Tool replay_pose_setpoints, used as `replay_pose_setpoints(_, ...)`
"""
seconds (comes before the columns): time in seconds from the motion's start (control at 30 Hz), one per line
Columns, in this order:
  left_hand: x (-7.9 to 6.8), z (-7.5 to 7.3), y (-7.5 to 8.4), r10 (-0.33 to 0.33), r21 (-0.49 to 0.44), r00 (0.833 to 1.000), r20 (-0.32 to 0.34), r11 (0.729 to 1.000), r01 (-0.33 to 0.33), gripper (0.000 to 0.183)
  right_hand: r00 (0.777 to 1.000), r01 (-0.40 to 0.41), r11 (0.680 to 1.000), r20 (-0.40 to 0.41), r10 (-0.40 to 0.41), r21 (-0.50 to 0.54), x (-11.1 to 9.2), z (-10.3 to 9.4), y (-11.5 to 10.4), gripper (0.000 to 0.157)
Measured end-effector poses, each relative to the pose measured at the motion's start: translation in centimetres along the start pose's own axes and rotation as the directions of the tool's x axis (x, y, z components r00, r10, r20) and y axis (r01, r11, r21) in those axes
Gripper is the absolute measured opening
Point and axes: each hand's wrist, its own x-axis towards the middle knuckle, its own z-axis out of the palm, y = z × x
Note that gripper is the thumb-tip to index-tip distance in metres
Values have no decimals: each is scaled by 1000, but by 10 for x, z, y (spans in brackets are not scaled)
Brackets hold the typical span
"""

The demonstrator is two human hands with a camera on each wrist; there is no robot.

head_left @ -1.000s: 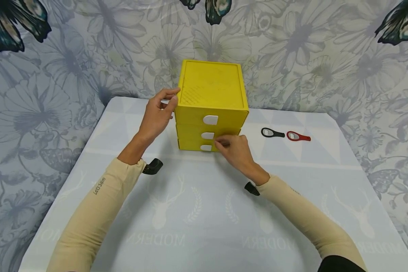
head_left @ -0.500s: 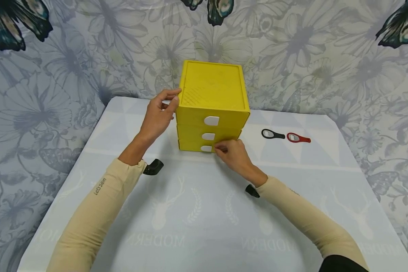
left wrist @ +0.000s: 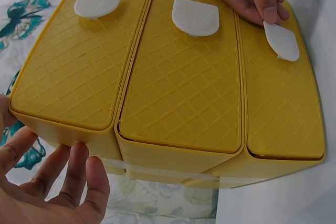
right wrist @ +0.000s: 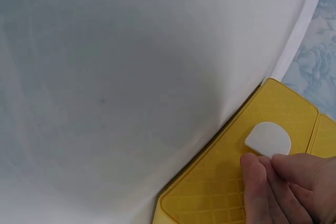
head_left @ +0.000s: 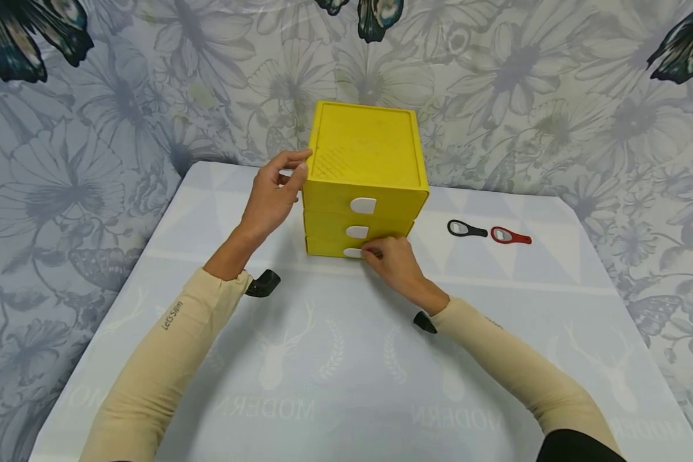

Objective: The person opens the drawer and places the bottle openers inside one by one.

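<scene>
A yellow three-drawer box (head_left: 369, 144) stands on the table, its drawers closed. Each drawer front carries a white rounded handle: the top handle (head_left: 363, 205), the middle handle (head_left: 357, 231) and the bottom handle (left wrist: 282, 41). My left hand (head_left: 272, 194) rests against the box's upper left side, fingers spread and touching it lightly. In the left wrist view those fingers (left wrist: 77, 169) lie along the top drawer's side. With thumb and fingertips, my right hand (head_left: 397, 265) pinches the bottom handle's right edge; the right wrist view shows this pinch at the white handle (right wrist: 269, 139).
Right of the box lie two flat tools with oval ring heads, like bottle openers, one black (head_left: 466, 228) and one red (head_left: 511, 236). The pale printed table (head_left: 346, 359) reaches toward me. Behind the box hangs a flowered cloth (head_left: 496, 96) with butterflies.
My right hand has come down slightly along the drawer fronts, and its fingertips are now at the bottom handle. My left hand stays at the box's side. The drawers remain closed.
</scene>
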Motion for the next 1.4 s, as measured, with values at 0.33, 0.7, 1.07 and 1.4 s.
replay_pose_setpoints(0.33, 0, 2, 0, 10, -10, 1000, 5, 1000, -10, 39, 999, 38, 999, -38, -39, -17, -4, 0, 3, 13)
replay_pose_setpoints(0.7, 1, 2, 1, 15, -14, 1000, 8, 1000, -15, 39, 1000, 18, 1000, -10, -18, -19, -15, -1, -3, 14)
replay_pose_setpoints(1.07, 1, 1, 2, -2, 11, 1000, -3, 1000, 2, 39, 994, 110, 988, 3, -110, -106, -36, 0, -17, 14)
replay_pose_setpoints(1.4, -2, 0, 1, 0, 5, 1000, -4, 1000, 0, 39, 980, 201, 940, 58, -192, -276, -54, 0, -32, 19)
